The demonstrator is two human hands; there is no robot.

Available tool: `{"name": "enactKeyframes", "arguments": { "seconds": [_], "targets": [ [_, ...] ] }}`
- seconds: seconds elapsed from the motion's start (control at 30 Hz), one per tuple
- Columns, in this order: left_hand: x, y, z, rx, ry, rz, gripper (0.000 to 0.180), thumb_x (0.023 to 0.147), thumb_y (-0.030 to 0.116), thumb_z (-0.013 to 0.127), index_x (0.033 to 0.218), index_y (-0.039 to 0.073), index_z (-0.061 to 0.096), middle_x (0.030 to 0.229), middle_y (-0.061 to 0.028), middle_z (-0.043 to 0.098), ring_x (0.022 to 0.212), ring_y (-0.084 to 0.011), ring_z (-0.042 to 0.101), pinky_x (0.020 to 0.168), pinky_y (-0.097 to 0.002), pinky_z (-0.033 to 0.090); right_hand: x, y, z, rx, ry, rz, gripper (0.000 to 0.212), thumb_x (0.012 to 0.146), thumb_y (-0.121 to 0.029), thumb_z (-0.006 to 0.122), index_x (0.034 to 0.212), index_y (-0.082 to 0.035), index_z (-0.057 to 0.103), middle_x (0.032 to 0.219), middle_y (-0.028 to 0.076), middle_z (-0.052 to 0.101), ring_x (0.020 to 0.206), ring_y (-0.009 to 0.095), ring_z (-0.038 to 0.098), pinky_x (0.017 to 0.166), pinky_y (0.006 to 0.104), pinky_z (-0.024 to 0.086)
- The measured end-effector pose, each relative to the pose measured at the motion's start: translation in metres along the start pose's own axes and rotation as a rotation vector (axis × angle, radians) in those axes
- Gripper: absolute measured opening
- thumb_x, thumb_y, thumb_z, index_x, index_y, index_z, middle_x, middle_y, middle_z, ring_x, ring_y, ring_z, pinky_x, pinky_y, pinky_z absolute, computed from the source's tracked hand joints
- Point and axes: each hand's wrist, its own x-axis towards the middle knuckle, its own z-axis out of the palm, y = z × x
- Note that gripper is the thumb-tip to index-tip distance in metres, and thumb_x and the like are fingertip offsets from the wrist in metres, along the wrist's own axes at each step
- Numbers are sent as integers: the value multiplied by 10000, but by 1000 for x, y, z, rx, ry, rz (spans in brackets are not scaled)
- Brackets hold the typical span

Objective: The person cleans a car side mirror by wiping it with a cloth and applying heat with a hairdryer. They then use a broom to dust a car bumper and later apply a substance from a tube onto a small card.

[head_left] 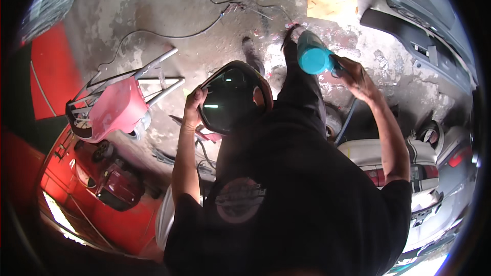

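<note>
Evidently holding a glossy dark panel (230,103) before the body, gripping its left edge with the left hand (193,103) and wrapping the right hand (358,79) around the handle end of a teal-and-grey gun-shaped tool (313,60), apart from the panel. Likely pairing tool with panel at this step; next, calls for a steady left grip and careful aim toward the glossy face. Standing on worn, stained concrete floor (189,10) in a cluttered workshop, near a cable (176,37), a cardboard sheet (332,2) and a pink shell (115,110) on metal bars.
</note>
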Motion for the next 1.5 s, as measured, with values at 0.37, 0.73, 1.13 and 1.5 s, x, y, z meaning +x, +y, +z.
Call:
{"name": "enactKeyframes", "arguments": {
  "seconds": [0.37, 0.73, 1.13, 1.5],
  "targets": [
    [-11, 36, -54, 330, -32, 237, 468, 958, 454, 705, 1066, 0, 666, 987, 26, 590, 957, -79, 522, 938, -241, 414, -79, -198, 60, 598, 235, 377, 445, 1020, -323, 643, 1294, 27, 630, 932, 66, 676, 819, 137, 633, 741, 306, 528],
    [-36, 65, -69, 457, -58, 346, 501, 985, 389, 680, 1232, -47, 674, 1069, -37, 677, 1014, -119, 574, 941, -267, 432, -74, -293, 69, 304, 121, 203, 419, 995, -284, 673, 1268, 34, 644, 975, 110, 734, 863, 170, 690, 799, 331, 546],
    [-52, 70, -75, 535, -74, 412, 514, 985, 423, 671, 1229, -29, 679, 1077, -96, 720, 1039, -153, 625, 953, -300, 464, -50, -319, 82, 252, 79, 223, 428, 996, -294, 674, 1292, 15, 650, 916, 97, 719, 815, 157, 664, 778, 330, 535],
    [-59, 66, -86, 557, -57, 407, 550, 965, 461, 683, 1240, -15, 674, 1070, -104, 718, 926, -165, 644, 838, -304, 487, -37, -333, 87, 268, 95, 184, 371, 1004, -286, 665, 1228, 10, 674, 859, 60, 699, 749, 129, 646, 716, 293, 521]
  ]
}}
